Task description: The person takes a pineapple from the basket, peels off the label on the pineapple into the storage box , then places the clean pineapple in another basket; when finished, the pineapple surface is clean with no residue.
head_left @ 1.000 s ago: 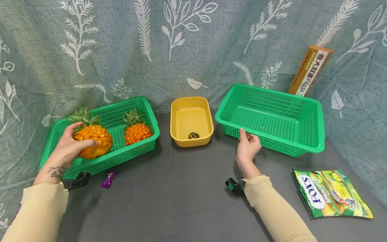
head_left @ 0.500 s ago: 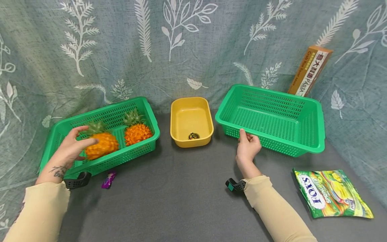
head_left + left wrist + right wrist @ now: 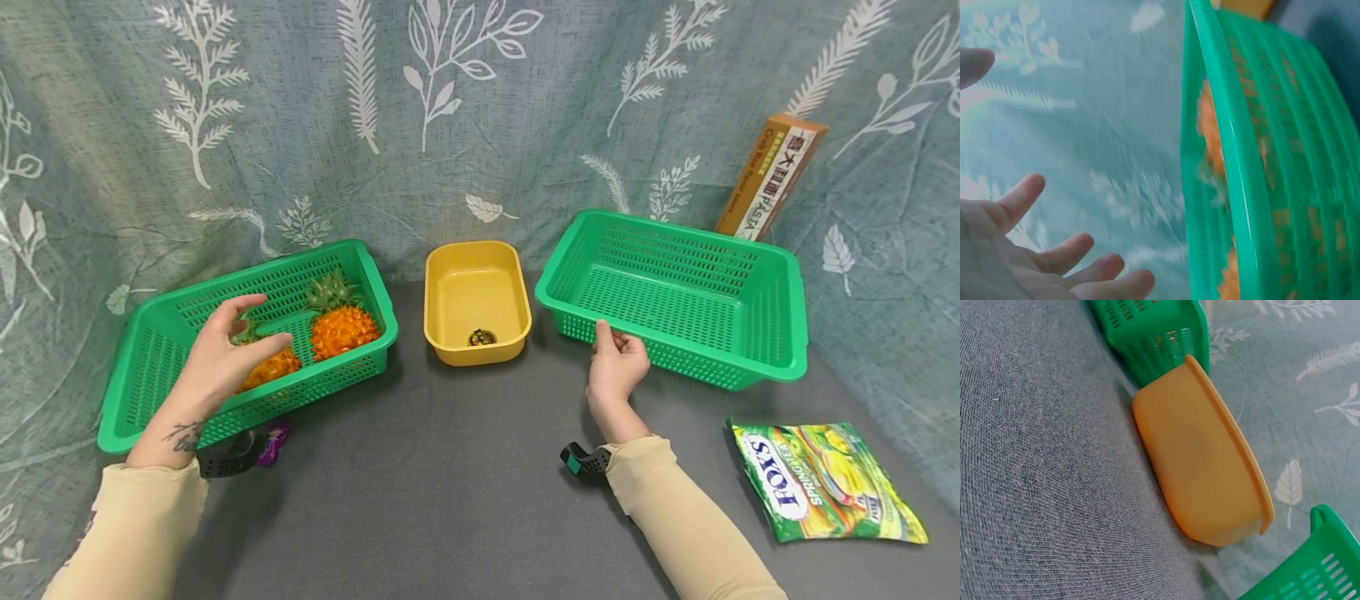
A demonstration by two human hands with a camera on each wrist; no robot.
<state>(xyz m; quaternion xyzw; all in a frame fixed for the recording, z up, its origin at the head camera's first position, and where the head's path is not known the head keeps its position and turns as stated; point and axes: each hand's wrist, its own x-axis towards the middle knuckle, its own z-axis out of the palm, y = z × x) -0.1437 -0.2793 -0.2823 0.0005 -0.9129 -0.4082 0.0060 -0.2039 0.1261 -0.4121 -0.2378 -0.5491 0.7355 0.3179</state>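
Observation:
My left hand (image 3: 221,358) hovers over the left green basket (image 3: 168,333), thumb and fingers spread apart with nothing between them. Just beyond it, partly hidden by the hand, an orange pineapple (image 3: 277,368) with green leaves lies in that basket. A second orange pineapple (image 3: 342,332) lies to its right, leaves toward the back. The left wrist view has the spread fingers (image 3: 1066,253) beside the basket rim, apart from it. My right hand (image 3: 617,368) pinches the front rim of the right green basket (image 3: 660,300), thumb on top. The right wrist view does not show that hand.
Between the baskets stands a yellow tub (image 3: 476,292). A small purple wrapper (image 3: 274,442) lies before the left basket, partly covered by the wrist strap. A Fox's bag (image 3: 825,483) lies at right. A pasta box (image 3: 768,179) leans behind the right basket against the curtain.
My left hand has let go of the left pineapple, which now lies farther right in the basket. That hand has then risen and moved right. The right hand stays on the rim.

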